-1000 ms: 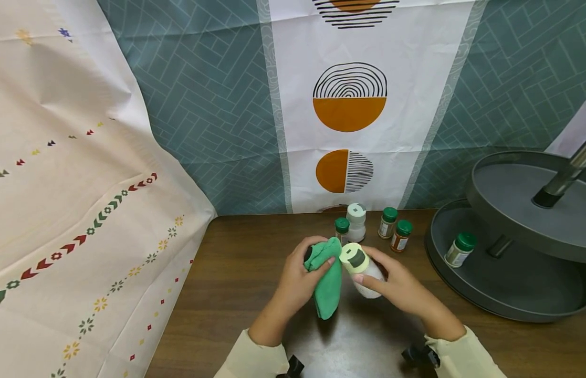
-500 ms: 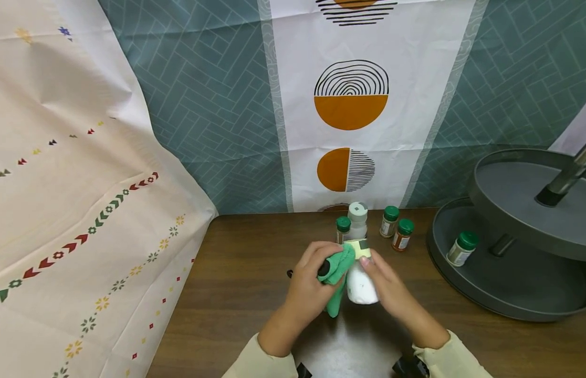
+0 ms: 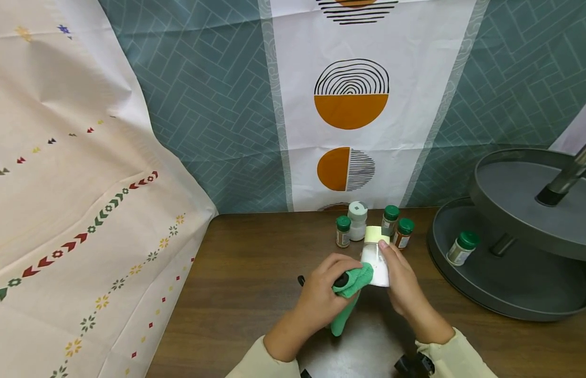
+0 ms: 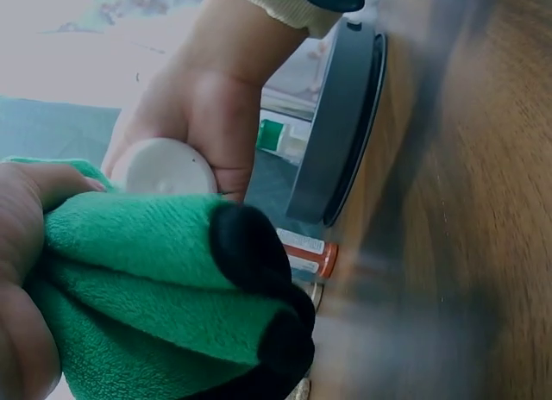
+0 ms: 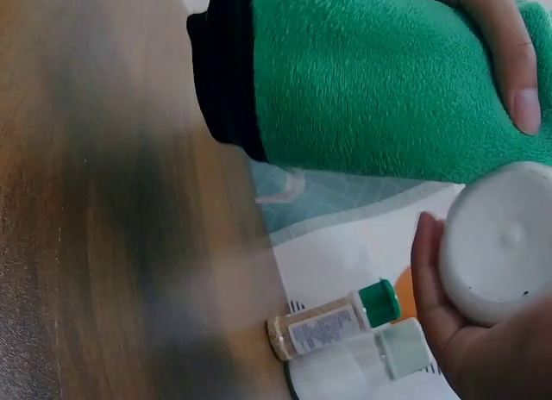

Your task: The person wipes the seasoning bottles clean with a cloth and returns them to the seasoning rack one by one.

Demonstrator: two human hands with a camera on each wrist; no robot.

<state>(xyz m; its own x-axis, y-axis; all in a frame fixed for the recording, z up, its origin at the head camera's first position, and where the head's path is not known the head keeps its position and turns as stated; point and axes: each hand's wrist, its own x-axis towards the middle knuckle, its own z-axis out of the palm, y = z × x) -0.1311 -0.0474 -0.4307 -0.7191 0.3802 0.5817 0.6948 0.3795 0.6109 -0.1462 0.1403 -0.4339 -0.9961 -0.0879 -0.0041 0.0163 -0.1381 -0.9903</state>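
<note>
In the head view my right hand (image 3: 406, 286) grips a white bottle (image 3: 377, 265) with a pale yellow cap (image 3: 376, 234), thumb near the cap. The bottle is tilted, its cap toward the back of the table. My left hand (image 3: 323, 294) holds a bunched green cloth (image 3: 360, 279) with black edging against the bottle's left side. Folds of the same cloth (image 4: 155, 279) fill much of the left wrist view, beside the bottle's round white base (image 4: 168, 167). The right wrist view shows that base (image 5: 504, 236) just below the cloth (image 5: 371, 81).
Behind the hands stand a white-capped clear jar (image 3: 357, 223) and several green-capped spice jars (image 3: 342, 232). At right, a dark two-tier round tray (image 3: 491, 286) has a spice jar (image 3: 460, 251) on its lower tier. A patterned curtain (image 3: 217, 121) hangs at the wooden table's back edge.
The bottle turned so its cap top no longer faces me, and it moved right with my right hand. My left hand followed; the cloth now lies lower on the bottle, away from the cap.
</note>
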